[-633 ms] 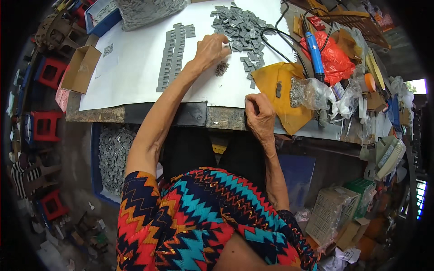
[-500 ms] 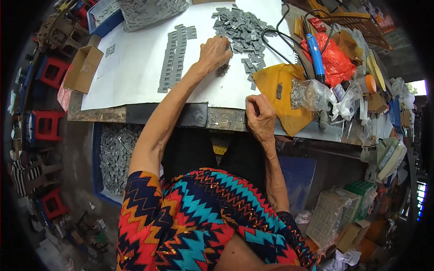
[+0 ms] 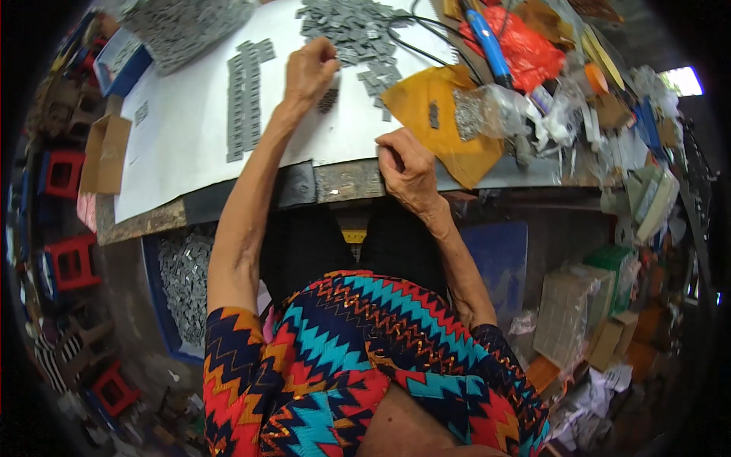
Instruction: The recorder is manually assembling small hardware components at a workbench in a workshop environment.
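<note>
My left hand [image 3: 309, 75] is curled closed over the white sheet [image 3: 293, 156], at the near left edge of a heap of grey plastic pieces [image 3: 352, 32]. What its fingertips hold, if anything, is hidden. Just beside it lies a small pile of tiny dark brown parts [image 3: 328, 100]. To its left, more grey pieces lie in two long, neat rows [image 3: 244, 107]. My right hand [image 3: 410, 171] rests at the table's front edge with its fingers curled and pressed together. Anything in them is too small to make out.
Right of my hands lie an orange-brown sheet [image 3: 419, 95], a clear bag of small metal parts [image 3: 480, 110], a blue pen-shaped tool [image 3: 489, 47] with black cord and a red bag [image 3: 516, 49]. A large bag of grey pieces [image 3: 179, 34] stands far left. A blue bin [image 3: 156, 293] sits below.
The whole view has shifted and tilted, so the table sits further left and higher. My left hand stays by the heap, its fingers more curled. The right hand stays closed at the edge.
</note>
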Tool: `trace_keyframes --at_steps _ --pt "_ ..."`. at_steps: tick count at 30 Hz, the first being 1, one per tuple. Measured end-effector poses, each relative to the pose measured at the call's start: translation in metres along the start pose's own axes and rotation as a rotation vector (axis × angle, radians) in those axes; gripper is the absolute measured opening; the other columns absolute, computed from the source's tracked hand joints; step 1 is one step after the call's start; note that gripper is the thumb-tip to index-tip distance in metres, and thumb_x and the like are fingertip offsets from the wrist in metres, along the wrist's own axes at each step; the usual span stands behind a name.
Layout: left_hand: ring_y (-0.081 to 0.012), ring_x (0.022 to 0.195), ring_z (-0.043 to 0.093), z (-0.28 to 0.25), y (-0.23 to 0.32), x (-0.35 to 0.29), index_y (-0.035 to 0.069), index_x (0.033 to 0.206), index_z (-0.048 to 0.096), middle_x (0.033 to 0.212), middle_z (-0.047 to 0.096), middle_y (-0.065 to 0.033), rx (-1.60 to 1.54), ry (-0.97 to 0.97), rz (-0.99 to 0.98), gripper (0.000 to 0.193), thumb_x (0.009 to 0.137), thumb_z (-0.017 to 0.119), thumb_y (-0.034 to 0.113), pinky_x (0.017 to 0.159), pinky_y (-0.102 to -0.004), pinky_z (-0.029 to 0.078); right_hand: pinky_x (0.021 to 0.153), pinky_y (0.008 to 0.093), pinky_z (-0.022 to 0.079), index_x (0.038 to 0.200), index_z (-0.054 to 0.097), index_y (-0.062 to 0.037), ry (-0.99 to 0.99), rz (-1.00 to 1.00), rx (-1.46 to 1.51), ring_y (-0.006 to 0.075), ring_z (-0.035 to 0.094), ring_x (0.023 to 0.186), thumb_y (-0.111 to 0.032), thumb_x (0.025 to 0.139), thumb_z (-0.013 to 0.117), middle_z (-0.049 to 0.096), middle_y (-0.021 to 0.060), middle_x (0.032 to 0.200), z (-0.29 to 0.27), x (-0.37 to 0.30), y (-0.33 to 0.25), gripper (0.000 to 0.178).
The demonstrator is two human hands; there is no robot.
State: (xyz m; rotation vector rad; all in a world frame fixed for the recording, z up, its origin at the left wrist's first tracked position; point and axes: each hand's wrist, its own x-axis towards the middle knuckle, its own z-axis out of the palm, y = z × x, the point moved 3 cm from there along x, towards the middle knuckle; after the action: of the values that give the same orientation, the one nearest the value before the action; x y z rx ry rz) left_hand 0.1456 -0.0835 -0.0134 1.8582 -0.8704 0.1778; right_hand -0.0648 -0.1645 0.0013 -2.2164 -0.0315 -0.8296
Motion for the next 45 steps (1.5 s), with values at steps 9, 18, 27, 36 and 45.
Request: trace_keyframes --at_steps 9,18,27,36,45 --pt "-0.0107 0.071 0.055 -0.038 0.056 -0.063 0.0 0.1 0.061 0.081 0.062 -0.0057 -0.37 -0.088 -0.332 0.025 0.079 0.06 0.014 0.067 -0.0232 0.045 0.053 0.025 0.042 0.08 0.058 0.0014 0.053 0.41 -0.027 0.0121 0.052 0.057 -0.004 0.076 0.053 0.057 0.0093 0.068 -0.069 0.026 0.02 0.008" --pt "-0.0058 0.064 0.051 -0.032 0.058 -0.123 0.003 0.094 0.055 0.074 0.057 -0.0017 -0.548 0.058 -0.434 0.014 0.085 0.055 0.013 0.056 -0.0184 0.042 0.069 0.0405 0.044 0.083 0.056 -0.0005 -0.159 0.068 -0.428 0.034 0.056 0.077 -0.006 0.077 0.051 0.056 0.0174 0.079 -0.062 0.046 0.082 0.01" --pt "-0.0045 0.061 0.047 -0.029 0.062 -0.125 0.002 0.092 0.053 0.071 0.052 0.0 -0.472 0.035 -0.346 0.011 0.085 0.054 0.009 0.053 -0.0174 0.04 0.068 0.0338 0.044 0.086 0.053 -0.0009 -0.444 -0.041 -0.512 0.0268 0.056 0.075 -0.007 0.081 0.053 0.055 0.0099 0.08 -0.063 0.064 0.103 0.008" --pt "-0.0041 0.059 0.045 -0.03 0.063 -0.126 0.002 0.091 0.054 0.069 0.05 0.0011 -0.485 0.081 -0.348 0.009 0.083 0.054 0.007 0.052 -0.0176 0.039 0.068 0.0348 0.043 0.087 0.047 -0.0022 -0.571 -0.054 -0.446 0.0276 0.054 0.075 -0.008 0.082 0.051 0.052 0.0106 0.078 -0.064 0.069 0.111 0.008" --pt "-0.0041 0.059 0.046 -0.03 0.064 -0.126 0.002 0.09 0.054 0.069 0.051 0.0008 -0.427 0.063 -0.343 0.008 0.083 0.054 0.006 0.052 -0.0174 0.039 0.068 0.0364 0.042 0.088 0.044 -0.0025 -0.626 -0.083 -0.408 0.03 0.052 0.074 -0.008 0.083 0.049 0.051 0.012 0.078 -0.067 0.07 0.112 0.009"
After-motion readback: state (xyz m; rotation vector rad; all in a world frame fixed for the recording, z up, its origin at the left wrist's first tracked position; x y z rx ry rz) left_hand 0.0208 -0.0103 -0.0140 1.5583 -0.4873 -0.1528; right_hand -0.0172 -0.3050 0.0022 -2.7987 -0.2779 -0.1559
